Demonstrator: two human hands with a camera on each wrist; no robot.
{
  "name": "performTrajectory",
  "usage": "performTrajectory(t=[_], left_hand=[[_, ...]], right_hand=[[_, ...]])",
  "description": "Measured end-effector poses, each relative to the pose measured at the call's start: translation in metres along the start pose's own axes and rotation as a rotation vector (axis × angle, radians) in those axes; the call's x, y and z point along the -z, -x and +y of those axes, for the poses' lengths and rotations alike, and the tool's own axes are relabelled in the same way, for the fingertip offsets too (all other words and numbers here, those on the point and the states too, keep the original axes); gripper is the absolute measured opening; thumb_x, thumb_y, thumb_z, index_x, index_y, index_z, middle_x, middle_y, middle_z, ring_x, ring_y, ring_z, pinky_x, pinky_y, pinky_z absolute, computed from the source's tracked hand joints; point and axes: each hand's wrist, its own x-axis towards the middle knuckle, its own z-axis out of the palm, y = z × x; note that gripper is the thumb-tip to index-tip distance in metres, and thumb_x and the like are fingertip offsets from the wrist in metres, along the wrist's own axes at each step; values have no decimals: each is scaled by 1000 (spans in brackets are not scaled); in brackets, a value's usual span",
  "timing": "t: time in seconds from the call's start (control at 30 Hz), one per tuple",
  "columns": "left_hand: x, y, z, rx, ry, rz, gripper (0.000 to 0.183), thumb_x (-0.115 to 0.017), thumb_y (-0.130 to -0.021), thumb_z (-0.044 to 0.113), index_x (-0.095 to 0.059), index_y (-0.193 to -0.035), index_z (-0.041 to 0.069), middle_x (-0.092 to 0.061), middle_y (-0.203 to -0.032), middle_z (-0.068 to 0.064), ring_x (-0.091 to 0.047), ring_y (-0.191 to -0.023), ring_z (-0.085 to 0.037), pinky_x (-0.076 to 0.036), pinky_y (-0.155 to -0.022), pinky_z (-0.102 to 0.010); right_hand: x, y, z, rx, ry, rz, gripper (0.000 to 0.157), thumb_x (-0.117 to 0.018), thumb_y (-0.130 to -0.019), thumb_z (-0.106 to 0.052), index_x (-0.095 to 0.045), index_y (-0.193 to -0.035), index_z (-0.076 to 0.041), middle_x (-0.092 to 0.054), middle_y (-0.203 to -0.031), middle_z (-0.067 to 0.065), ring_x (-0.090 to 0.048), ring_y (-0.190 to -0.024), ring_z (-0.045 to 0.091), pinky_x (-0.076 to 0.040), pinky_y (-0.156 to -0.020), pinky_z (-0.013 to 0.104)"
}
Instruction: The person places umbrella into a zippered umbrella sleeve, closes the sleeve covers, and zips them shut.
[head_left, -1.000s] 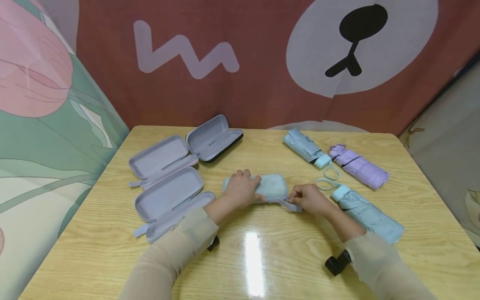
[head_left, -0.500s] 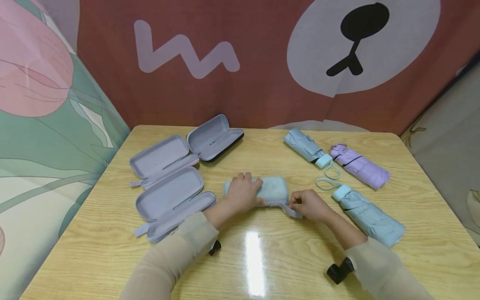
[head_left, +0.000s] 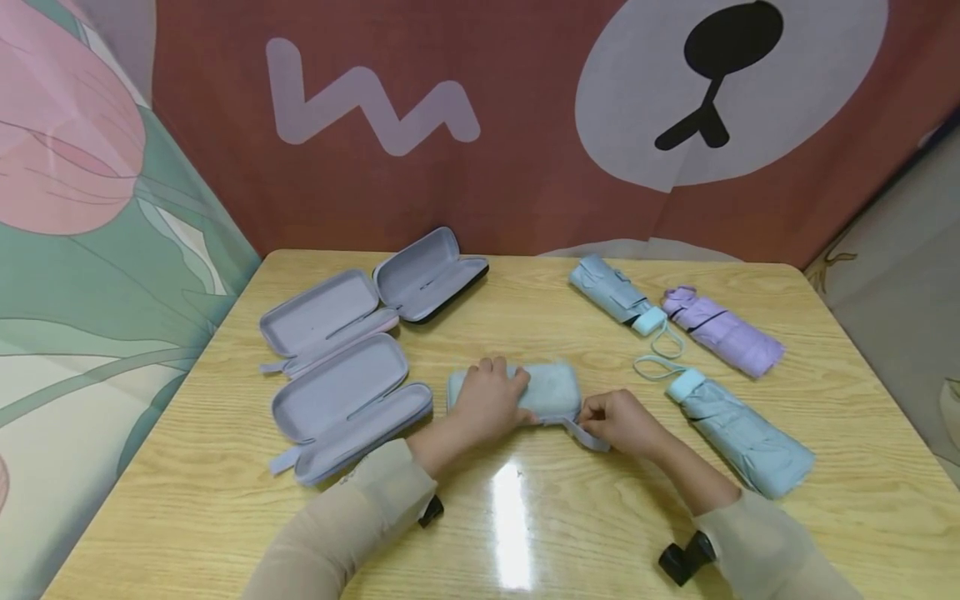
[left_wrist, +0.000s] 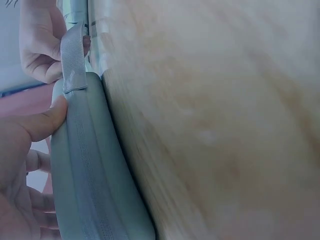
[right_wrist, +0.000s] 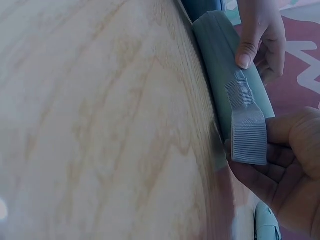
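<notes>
A closed mint-green glasses case [head_left: 553,388] lies flat on the table, its zipper track [left_wrist: 89,165] on the near side. My left hand [head_left: 487,398] grips the case from above, fingers over the lid and thumb [right_wrist: 245,56] on its front edge. At the right end, a grey ribbed strap [right_wrist: 249,134] sticks out from the case. There, my right hand [head_left: 621,423] pinches the zipper end with thumb and forefinger, right beside the strap. The strap hides the zipper pull between those fingertips in both wrist views.
Left of the hands lie three opened glasses cases: a grey-lined front one [head_left: 337,387], one behind it [head_left: 318,312] and a black-shelled one [head_left: 423,275]. On the right are a light blue folded umbrella [head_left: 611,290], a purple one [head_left: 723,333] and a pale teal one [head_left: 742,433].
Both hands and the mint case have shifted slightly toward the person. The left hand keeps its grip, the right its pinch; the strap now hangs lower. The other cases and umbrellas stay put.
</notes>
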Motion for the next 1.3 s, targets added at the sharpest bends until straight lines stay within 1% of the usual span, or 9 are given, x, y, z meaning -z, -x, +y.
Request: performTrajectory(t=[0.23,0.33,0.5,0.57,0.6,0.73,0.83,1.07,1.3], left_hand=[[-2,7,2,-20,2,44,63,-52,-70,62,-54,-110,13,-53,-92,-13,-51,-82,-26,-43,-69,-36],[-2,12,2,-22,9,37,63,-51,-70,63,-54,-110,13,-53,-92,-12,-50,-83,-26,-42,-71,-38],[-2,19,5,-35,21,40,63,-50,-70,63,-55,-109,14,-53,-92,-12,-51,-83,-27,-42,-71,-40],[-3,22,5,-41,20,54,63,-51,-69,63,-55,-108,13,-53,-92,-12,-51,-82,-26,-42,-69,-38],[-4,22,6,-43,17,62,63,-51,-69,63,-55,-108,13,-53,-92,-11,-51,-81,-26,-42,-69,-38],[-4,23,6,-49,5,86,63,-52,-69,63,-55,-108,13,-52,-90,-10,-50,-79,-25,-42,-66,-36],[-4,23,6,-53,5,92,64,-52,-69,63,-55,-108,13,-52,-89,-10,-50,-78,-24,-42,-67,-36],[-3,27,7,-65,13,81,64,-52,-70,63,-54,-110,13,-51,-91,-11,-50,-80,-25,-42,-69,-36],[-1,31,7,-65,33,60,63,-52,-71,61,-53,-111,13,-50,-91,-10,-48,-80,-24,-41,-69,-36]], right_hand=[[-1,4,-5,-5,-11,-53,13,-61,-74,3,-63,-67,-7,-57,-60,-6,-43,-51,0,-40,-45,20],[-1,7,-7,-13,-26,-101,12,-60,-76,1,-60,-69,-8,-56,-64,-6,-45,-55,2,-41,-48,21],[1,14,-6,-30,-78,-184,5,-60,-79,-6,-60,-75,-9,-58,-70,-6,-51,-63,4,-44,-53,22],[3,15,-5,-27,-104,-199,3,-61,-80,-11,-61,-78,-9,-59,-72,-5,-53,-65,5,-45,-55,23],[5,16,-4,-25,-113,-202,5,-62,-80,-13,-62,-79,-8,-60,-74,-4,-55,-67,6,-46,-56,24],[16,18,-1,-13,-83,-161,17,-62,-79,-18,-61,-89,-3,-62,-83,2,-57,-74,12,-47,-62,26],[25,21,1,-30,-16,-119,25,-62,-80,-18,-59,-96,1,-61,-89,6,-57,-80,18,-47,-68,28],[44,32,-2,-84,102,-14,30,-62,-80,-14,-56,-103,4,-57,-100,15,-52,-91,32,-42,-76,44],[60,41,3,-151,252,88,35,-63,-78,-12,-53,-107,5,-50,-109,23,-41,-102,41,-34,-82,53]])
